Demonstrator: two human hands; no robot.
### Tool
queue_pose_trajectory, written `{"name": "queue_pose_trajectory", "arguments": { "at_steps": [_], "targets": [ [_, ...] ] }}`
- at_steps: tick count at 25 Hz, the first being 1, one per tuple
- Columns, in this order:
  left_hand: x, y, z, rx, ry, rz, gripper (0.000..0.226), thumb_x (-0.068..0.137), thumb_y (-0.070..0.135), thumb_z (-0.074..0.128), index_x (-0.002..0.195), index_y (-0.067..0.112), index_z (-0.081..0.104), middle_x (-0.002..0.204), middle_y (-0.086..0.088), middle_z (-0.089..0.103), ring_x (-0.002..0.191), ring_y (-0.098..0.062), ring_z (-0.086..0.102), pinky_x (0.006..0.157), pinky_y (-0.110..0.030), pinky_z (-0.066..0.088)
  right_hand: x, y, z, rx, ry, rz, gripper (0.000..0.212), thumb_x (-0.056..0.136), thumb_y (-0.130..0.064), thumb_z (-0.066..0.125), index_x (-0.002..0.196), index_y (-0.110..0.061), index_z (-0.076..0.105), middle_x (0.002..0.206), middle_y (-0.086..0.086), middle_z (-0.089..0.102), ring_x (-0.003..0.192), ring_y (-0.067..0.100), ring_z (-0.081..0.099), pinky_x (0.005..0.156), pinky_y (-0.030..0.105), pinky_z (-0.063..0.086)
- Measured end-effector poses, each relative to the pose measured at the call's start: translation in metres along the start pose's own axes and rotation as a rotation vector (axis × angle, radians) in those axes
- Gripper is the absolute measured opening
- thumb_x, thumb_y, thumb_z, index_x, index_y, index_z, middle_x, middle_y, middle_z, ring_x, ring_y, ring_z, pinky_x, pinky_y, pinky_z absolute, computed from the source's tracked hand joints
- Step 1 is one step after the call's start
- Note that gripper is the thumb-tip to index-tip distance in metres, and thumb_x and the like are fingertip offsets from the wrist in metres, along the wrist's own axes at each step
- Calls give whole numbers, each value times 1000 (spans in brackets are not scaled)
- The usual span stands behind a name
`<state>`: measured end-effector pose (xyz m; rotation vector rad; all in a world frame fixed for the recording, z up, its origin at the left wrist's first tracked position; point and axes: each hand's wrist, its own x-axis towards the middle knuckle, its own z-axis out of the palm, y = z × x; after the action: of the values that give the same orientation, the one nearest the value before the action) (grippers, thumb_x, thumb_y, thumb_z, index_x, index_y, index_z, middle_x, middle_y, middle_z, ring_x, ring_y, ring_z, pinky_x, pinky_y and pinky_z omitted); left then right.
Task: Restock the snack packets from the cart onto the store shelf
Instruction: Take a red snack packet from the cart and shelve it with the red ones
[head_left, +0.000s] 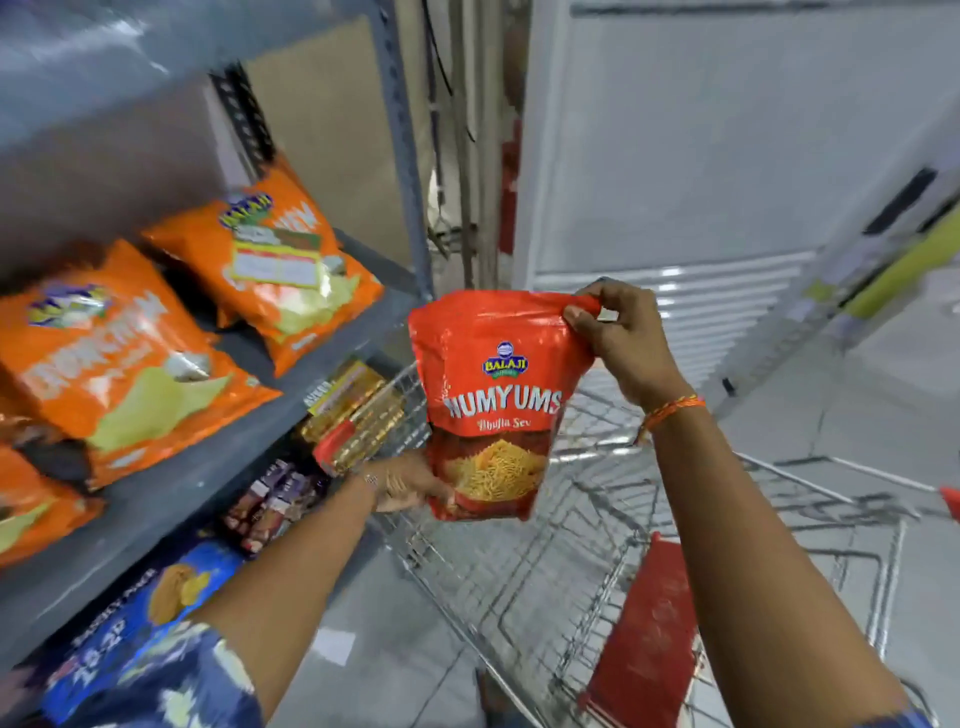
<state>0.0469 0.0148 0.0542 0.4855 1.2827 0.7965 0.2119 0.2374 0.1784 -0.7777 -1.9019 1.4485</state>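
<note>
A red snack packet (493, 395) with yellow sev pictured on it hangs upright above the wire cart (524, 571). My right hand (618, 338) pinches its top right corner. My left hand (405, 483) grips its bottom left corner from behind. The grey metal store shelf (218, 467) stands to the left, with orange chip bags (130, 358) lying on it. The packet is just right of the shelf's front edge, apart from it.
Below the orange bags, lower shelf levels hold gold-and-red packs (353, 415), dark packets (270, 504) and a blue biscuit pack (135, 623). A red flap (649, 623) sits in the cart. A white cabinet with louvres (701, 182) stands behind the cart.
</note>
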Motion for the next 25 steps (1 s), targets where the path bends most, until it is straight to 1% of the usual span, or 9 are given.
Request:
{"name": "queue_pose_trajectory", "arguments": {
  "at_steps": [5,7,9,11,13,15,17,21,25],
  "targets": [
    [-99,63,18,263,349,366,53,69,-12,79,110,15,57,81,27,75,76,7,70,66,-10,53,33,-109,34,-7,107,-251,13,78,-14,69,68,-19,64,66,-2,56,64,13,50,61,29,43],
    [-137,70,16,296,492,438,56,67,4,87,110,25,57,88,28,74,82,6,69,72,-11,53,38,-151,52,24,113,-341,14,80,-12,69,70,-21,65,66,-7,58,65,7,52,65,29,44],
    [-182,70,9,279,606,473,77,50,41,95,115,42,53,112,28,68,106,7,64,92,-17,50,35,-194,75,59,109,-446,13,82,-9,69,78,-22,70,72,-9,64,68,1,57,70,27,46],
    [-224,72,5,295,692,546,93,40,59,92,121,46,47,126,22,63,118,4,59,104,-23,46,27,-240,100,112,75,-548,12,83,-3,69,85,-14,71,74,-11,67,68,-4,60,71,19,47],
    [-277,78,13,286,802,635,85,52,36,95,117,41,41,113,30,68,107,18,58,96,-12,46,17,-290,131,207,13,-628,14,84,3,68,87,-11,70,70,-15,67,63,-9,59,66,11,45],
    [-328,76,17,326,888,702,74,70,-2,83,112,36,35,95,55,58,95,32,52,83,1,42,8,-336,162,287,-29,-688,15,82,2,69,89,-11,70,71,-12,66,63,-8,58,65,12,45],
    [-381,67,19,411,1023,768,82,74,-1,80,125,36,28,111,63,42,107,34,45,88,3,37,-7,-382,196,337,-71,-762,13,79,-6,70,90,-13,72,73,-3,67,66,4,59,65,20,47],
    [-487,27,14,387,1328,874,87,68,6,86,132,35,33,121,54,47,115,25,49,91,-3,42,-56,-463,276,367,-173,-933,8,81,-11,72,87,-15,74,76,-1,70,70,9,62,69,22,50],
    [-592,-32,8,326,1577,872,90,60,13,92,136,21,43,124,23,67,117,-2,63,95,-21,52,-121,-529,374,388,-284,-1076,7,80,-15,72,84,-20,74,75,-8,70,69,12,65,71,32,54]
  ]
}}
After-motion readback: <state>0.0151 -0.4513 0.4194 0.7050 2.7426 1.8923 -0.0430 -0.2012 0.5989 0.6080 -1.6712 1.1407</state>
